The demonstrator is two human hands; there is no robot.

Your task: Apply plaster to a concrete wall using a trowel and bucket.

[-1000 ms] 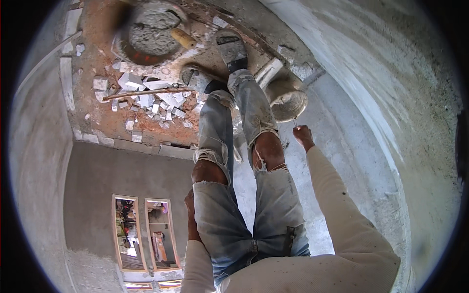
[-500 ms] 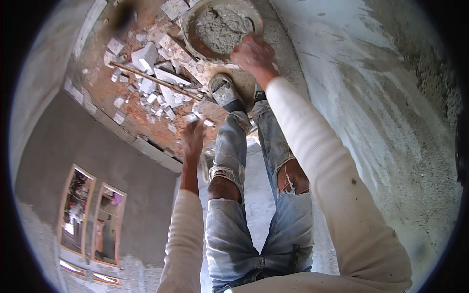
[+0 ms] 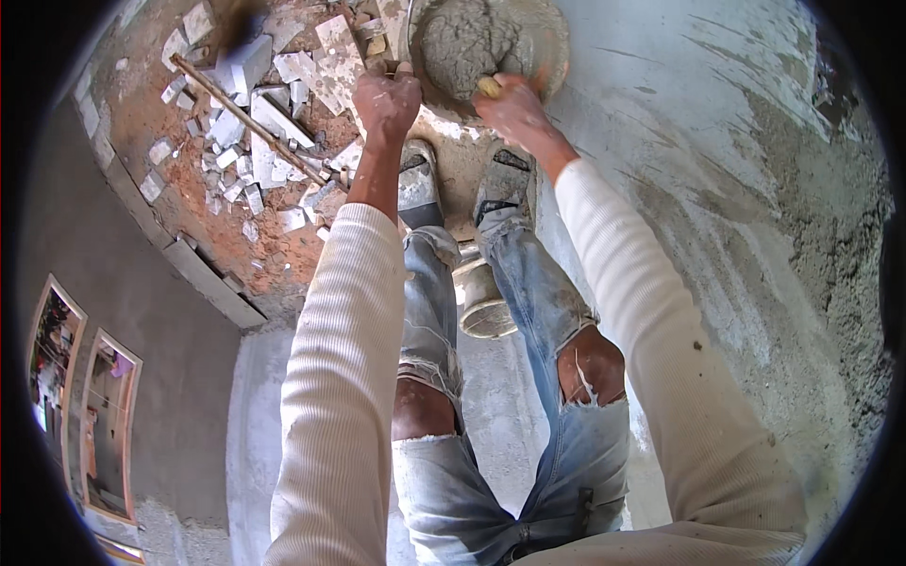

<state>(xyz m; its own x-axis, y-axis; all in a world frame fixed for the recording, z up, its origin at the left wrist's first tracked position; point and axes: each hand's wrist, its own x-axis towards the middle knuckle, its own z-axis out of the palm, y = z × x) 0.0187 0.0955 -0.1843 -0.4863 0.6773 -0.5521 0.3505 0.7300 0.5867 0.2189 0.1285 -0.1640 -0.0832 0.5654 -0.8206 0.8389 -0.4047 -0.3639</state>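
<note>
A round tub (image 3: 559, 57) of wet grey mortar (image 3: 467, 42) stands ahead of my feet. My right hand (image 3: 519, 118) is closed at its near rim around a yellowish tool handle (image 3: 489, 87), apparently a trowel's; the blade is hidden. Left of the tub, my left hand (image 3: 387, 102) is closed into a fist. A thin wire-like edge runs up from it along the tub's side, but what the fingers hold is hidden.
Broken white block pieces (image 3: 250, 156) and a long stick (image 3: 245, 118) litter the reddish ground on the left. A mortar-stained bucket (image 3: 488, 319) shows between my legs. A rough plastered wall (image 3: 698, 189) rises on the right; a grey wall (image 3: 179, 330) with window openings stands left.
My left hand has moved up and forward from beside my knee to the tub's left side, and closed. My right hand has shifted slightly right and down; the view has turned and shifted.
</note>
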